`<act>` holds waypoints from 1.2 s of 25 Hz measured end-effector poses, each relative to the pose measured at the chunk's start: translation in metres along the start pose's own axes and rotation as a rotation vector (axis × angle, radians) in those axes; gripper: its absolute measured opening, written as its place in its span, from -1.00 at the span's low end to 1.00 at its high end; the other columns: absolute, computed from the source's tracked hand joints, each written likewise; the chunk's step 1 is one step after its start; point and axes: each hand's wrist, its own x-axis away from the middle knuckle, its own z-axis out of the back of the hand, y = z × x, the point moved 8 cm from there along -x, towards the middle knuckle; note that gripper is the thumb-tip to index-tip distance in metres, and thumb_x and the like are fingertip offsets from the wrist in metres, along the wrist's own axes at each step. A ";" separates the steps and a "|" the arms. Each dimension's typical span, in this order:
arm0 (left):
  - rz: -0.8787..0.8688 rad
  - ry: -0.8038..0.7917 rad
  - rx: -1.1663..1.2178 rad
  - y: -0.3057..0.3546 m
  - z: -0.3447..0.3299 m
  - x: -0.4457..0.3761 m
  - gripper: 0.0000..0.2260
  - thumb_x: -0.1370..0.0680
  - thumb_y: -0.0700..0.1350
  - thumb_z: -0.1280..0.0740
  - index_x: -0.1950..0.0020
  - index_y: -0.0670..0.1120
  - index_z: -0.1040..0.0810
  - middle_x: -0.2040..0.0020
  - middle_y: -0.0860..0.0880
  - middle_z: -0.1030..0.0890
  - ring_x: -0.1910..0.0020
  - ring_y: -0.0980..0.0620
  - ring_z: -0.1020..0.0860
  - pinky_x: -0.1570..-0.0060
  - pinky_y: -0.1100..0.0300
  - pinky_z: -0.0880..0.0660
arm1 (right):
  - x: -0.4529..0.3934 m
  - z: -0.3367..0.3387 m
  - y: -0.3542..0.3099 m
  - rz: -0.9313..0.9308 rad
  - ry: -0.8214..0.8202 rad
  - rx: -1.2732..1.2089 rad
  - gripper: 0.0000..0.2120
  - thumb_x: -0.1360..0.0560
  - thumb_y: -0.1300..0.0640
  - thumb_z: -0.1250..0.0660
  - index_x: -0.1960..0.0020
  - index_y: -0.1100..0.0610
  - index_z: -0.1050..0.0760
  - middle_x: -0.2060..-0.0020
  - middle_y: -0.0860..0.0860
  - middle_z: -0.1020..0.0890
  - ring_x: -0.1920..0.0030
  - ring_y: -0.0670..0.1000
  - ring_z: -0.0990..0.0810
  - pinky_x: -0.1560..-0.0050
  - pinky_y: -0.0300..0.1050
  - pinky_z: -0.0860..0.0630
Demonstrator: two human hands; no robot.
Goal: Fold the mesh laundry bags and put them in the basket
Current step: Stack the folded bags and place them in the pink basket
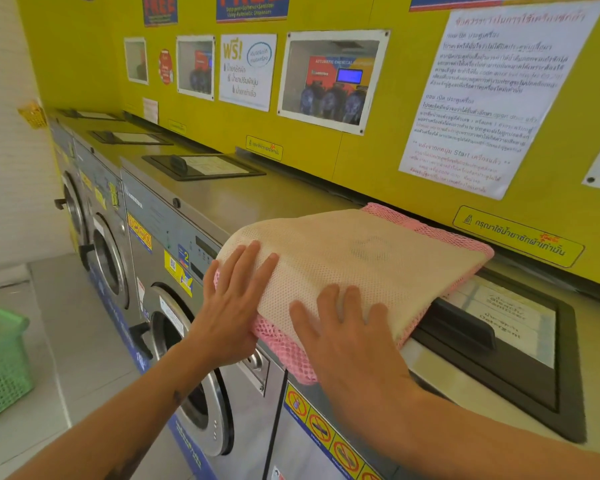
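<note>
Bags [361, 258] lie in a folded pile on top of a washer [201, 199], which works like a counter. A cream bag is on top and a pink bag [278, 341] peeks out under it and hangs a bit over the front edge. The left hand [232, 306] lies flat on the near left side, fingers [253, 261] close together. The right hand [347, 337] lies flat on the near corner, fingers a little spread. I think both press down so the fold stays flat. The green basket [0, 358] waits on the floor, far to the left
</note>
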 end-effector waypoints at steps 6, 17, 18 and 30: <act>-0.031 0.160 0.055 0.001 0.035 -0.002 -0.38 -0.36 0.16 -0.40 -0.39 0.05 -0.37 -0.27 -0.14 -0.52 -0.24 -0.19 -0.52 -0.27 -0.25 -0.37 | 0.014 0.045 0.014 0.195 0.206 -0.133 -0.49 -0.44 0.21 -0.30 -0.36 0.00 -0.28 -0.06 0.12 -0.49 0.07 0.19 -0.54 0.30 -0.05 -0.27; -0.188 -0.128 0.223 0.072 0.135 0.012 -0.70 -0.42 -0.17 -0.33 -0.10 0.10 -0.61 0.16 0.15 -0.68 0.22 0.20 -0.62 0.21 0.10 -0.58 | 0.081 0.046 0.121 0.324 0.133 -0.805 -0.61 -0.41 0.20 -0.27 -0.16 -0.12 -0.55 0.12 -0.15 -0.59 0.09 -0.15 -0.53 0.09 -0.10 -0.47; -0.133 -0.214 0.275 0.076 0.142 0.005 -0.75 -0.46 -0.16 -0.30 -0.06 0.10 -0.61 0.22 0.15 -0.66 0.27 0.23 -0.59 0.26 0.16 -0.55 | 0.085 0.043 0.129 0.328 0.136 -0.845 -0.64 -0.41 0.23 -0.29 -0.13 -0.08 -0.57 0.13 -0.13 -0.59 0.10 -0.14 -0.54 0.08 -0.11 -0.46; 0.030 -0.388 0.168 0.117 0.185 -0.126 -0.91 -0.52 -0.05 -0.37 0.18 0.01 -0.59 0.23 0.03 -0.61 0.23 0.02 -0.54 0.27 0.14 -0.39 | 0.051 0.043 0.263 0.008 0.357 -1.364 -0.71 -0.40 0.24 -0.49 -0.03 -0.09 -0.62 0.02 -0.12 -0.68 -0.02 -0.12 -0.62 -0.04 -0.10 -0.52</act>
